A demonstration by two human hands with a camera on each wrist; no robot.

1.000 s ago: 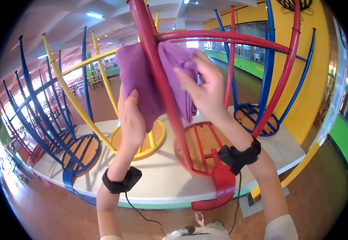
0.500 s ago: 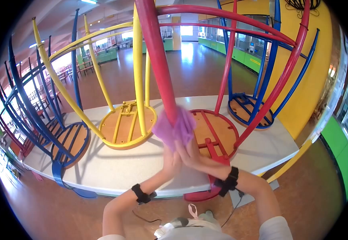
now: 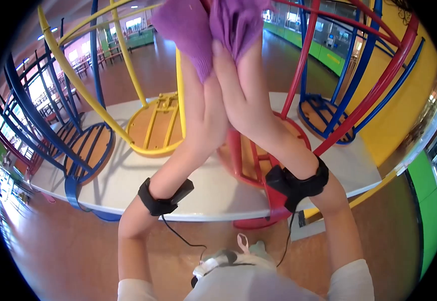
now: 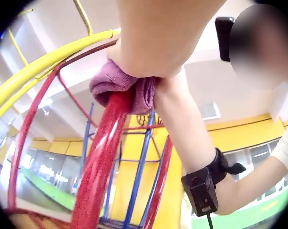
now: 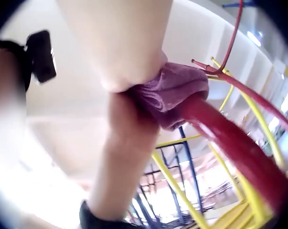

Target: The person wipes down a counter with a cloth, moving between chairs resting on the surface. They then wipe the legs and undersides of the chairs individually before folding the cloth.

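Note:
A purple cloth [image 3: 183, 25] is wrapped round a red stool leg, high up at the top of the head view. My left hand [image 3: 206, 108] grips it from the left and my right hand [image 3: 241, 90] from the right, the wrists close together. In the left wrist view the cloth [image 4: 113, 81] surrounds the shiny red leg [image 4: 98, 162]. From the right wrist, folds of the cloth [image 5: 177, 90] show against the leg [image 5: 234, 148]. Most fingers are hidden by the cloth and hands. The red stool [image 3: 298, 131] stands upside down on a white table [image 3: 193, 195].
An upturned yellow stool [image 3: 153, 125] and several blue ones [image 3: 90, 155] stand to the left. Another blue stool [image 3: 326, 118] is at the right, beside a yellow wall [image 3: 404, 95]. Black cables hang from both wrist cameras.
Both hands and the cloth have moved from low on the red leg up towards its top end. A second ago the cloth was spread more openly behind the leg.

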